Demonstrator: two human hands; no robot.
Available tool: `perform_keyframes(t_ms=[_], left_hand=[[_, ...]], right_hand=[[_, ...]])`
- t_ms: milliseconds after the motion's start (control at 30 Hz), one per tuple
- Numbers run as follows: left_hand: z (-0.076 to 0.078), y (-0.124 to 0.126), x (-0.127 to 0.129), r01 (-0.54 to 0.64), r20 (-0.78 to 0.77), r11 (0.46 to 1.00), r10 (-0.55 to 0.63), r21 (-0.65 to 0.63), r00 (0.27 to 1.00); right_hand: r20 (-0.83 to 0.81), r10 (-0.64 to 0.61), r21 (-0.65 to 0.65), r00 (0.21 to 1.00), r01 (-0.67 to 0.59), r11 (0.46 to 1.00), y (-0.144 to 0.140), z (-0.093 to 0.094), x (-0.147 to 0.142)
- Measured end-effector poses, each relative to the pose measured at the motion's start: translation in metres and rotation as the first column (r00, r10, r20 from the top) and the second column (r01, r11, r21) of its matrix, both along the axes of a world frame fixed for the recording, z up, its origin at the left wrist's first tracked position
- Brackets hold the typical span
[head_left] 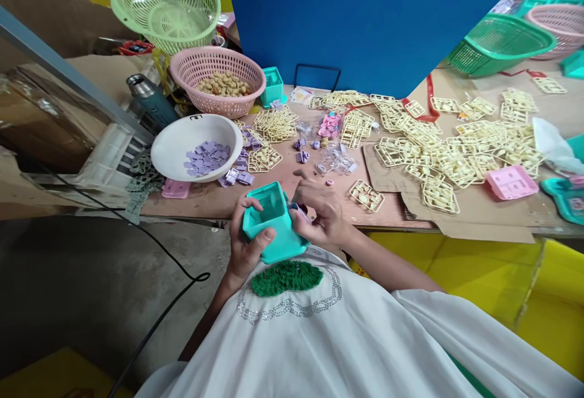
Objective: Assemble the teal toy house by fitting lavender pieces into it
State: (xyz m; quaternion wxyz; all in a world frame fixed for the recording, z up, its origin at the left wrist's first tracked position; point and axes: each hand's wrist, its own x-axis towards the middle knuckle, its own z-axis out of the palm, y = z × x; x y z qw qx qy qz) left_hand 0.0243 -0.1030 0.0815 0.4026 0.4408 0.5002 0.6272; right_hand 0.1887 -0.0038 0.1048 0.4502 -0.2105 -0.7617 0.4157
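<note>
My left hand [249, 243] is wrapped round a hollow turquoise plastic box [276, 227], its thumb on the near face and a fingertip over the rim. The box is tilted with its open top toward me, just in front of the table edge. My right hand [319, 212] pinches a small purple plastic piece [298, 209] against the box's right side; the fingers hide most of that piece. Beyond them, a white bowl [164, 153] holds flat purple plastic pieces [207, 158], and more purple parts [236, 177] lie beside it.
Cream plastic part frames [438, 154] cover much of the table's right side. A pink basket [219, 103] with small tan parts stands behind the bowl, beside a flask [150, 100]. A large blue panel [365, 27] rises at the back. A black cable [168, 300] hangs at left.
</note>
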Motion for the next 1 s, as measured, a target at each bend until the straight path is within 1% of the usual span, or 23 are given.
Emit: perform_keyframes(t_ms=[33,67,100,133,200,233,267,300,333,367,400,433,467,500,533,567,633,700,767,833,867,933,1000], left_hand=[[0.0,-0.001,0.0,0.007,0.019,1.0,-0.007,-0.01,1.0],[-0.001,-0.001,0.0,0.022,0.035,1.0,-0.021,-0.015,0.999],[-0.001,-0.001,-0.001,0.042,0.045,0.999,-0.041,-0.015,0.998],[-0.002,-0.001,-0.002,0.065,0.05,0.998,-0.065,-0.011,0.997],[-0.003,0.0,-0.003,0.101,0.046,0.995,-0.101,0.003,0.994],[-0.003,0.001,-0.004,0.105,0.037,0.994,-0.105,0.01,0.994],[-0.003,0.001,-0.004,0.095,0.023,0.995,-0.095,0.012,0.995],[-0.003,0.002,-0.004,0.073,0.003,0.997,-0.073,0.014,0.997],[-0.002,0.003,-0.003,0.048,-0.015,0.999,-0.048,0.017,0.999],[-0.001,0.004,-0.002,0.031,-0.025,0.999,-0.03,0.016,0.999],[-0.001,0.004,-0.002,0.027,-0.024,1.0,-0.027,0.011,0.999],[0.0,0.004,-0.001,0.041,-0.01,0.999,-0.041,0.0,0.999],[0.0,0.004,-0.001,0.07,0.017,0.997,-0.07,-0.011,0.997],[-0.001,0.004,-0.002,0.102,0.046,0.995,-0.101,-0.017,0.994],[-0.001,0.004,-0.003,0.122,0.061,0.992,-0.121,-0.017,0.991],[-0.002,0.004,-0.005,0.124,0.053,0.992,-0.123,-0.011,0.991],[-0.003,0.005,-0.008,0.085,-0.011,0.996,-0.085,0.015,0.996],[-0.003,0.006,-0.011,0.036,-0.087,0.998,-0.031,0.057,0.996],[-0.001,0.007,-0.013,0.018,-0.12,0.996,-0.007,0.088,0.993],[0.001,0.009,-0.015,0.026,-0.127,0.996,-0.015,0.091,0.992],[0.003,0.009,-0.016,0.036,-0.128,0.996,-0.025,0.08,0.991],[0.005,0.01,-0.017,0.063,-0.12,0.997,-0.057,0.047,0.991],[0.007,0.011,-0.019,0.102,-0.102,0.995,-0.1,0.01,0.99]], right_hand=[[-0.013,-0.001,0.002,1.0,0.001,1.0,-0.001,0.001,0.001],[-0.026,0.011,-0.067,1.0,-0.012,0.998,-0.002,0.003,0.001],[-0.043,0.032,-0.183,0.999,-0.04,0.982,-0.004,0.005,0.002],[-0.062,0.064,-0.318,0.996,-0.081,0.945,-0.006,0.007,0.002],[-0.095,0.144,-0.535,0.985,-0.172,0.827,-0.008,0.012,0.001],[-0.097,0.172,-0.581,0.98,-0.196,0.79,-0.008,0.014,0.001],[-0.078,0.169,-0.58,0.983,-0.183,0.794,-0.008,0.014,0.0],[-0.044,0.136,-0.534,0.99,-0.139,0.834,-0.007,0.013,0.0],[-0.012,0.082,-0.442,0.997,-0.079,0.894,-0.006,0.012,0.0],[0.007,0.024,-0.315,1.0,-0.02,0.949,-0.005,0.01,0.001],[0.007,-0.021,-0.172,1.0,0.022,0.985,-0.004,0.007,0.002],[-0.007,-0.038,-0.042,0.999,0.038,0.998,-0.002,0.004,0.003],[-0.025,-0.022,0.054,0.999,0.023,0.998,-0.001,0.001,0.004],[-0.033,0.016,0.105,0.999,-0.013,0.994,0.001,0.0,0.006],[-0.035,0.053,0.111,0.998,-0.049,0.993,0.003,-0.001,0.008],[-0.028,0.082,0.072,0.996,-0.08,0.994,0.004,-0.001,0.01],[0.014,0.13,-0.085,0.991,-0.129,0.988,0.007,0.003,0.016],[0.085,0.204,-0.223,0.975,-0.181,0.958,0.009,0.008,0.022],[0.147,0.292,-0.268,0.945,-0.246,0.931,0.012,0.013,0.028],[0.182,0.344,-0.242,0.921,-0.298,0.923,0.015,0.015,0.032],[0.191,0.356,-0.202,0.915,-0.318,0.926,0.017,0.016,0.033],[0.207,0.368,-0.059,0.906,-0.364,0.93,0.02,0.017,0.034],[0.226,0.374,0.106,0.899,-0.405,0.908,0.024,0.019,0.035]])
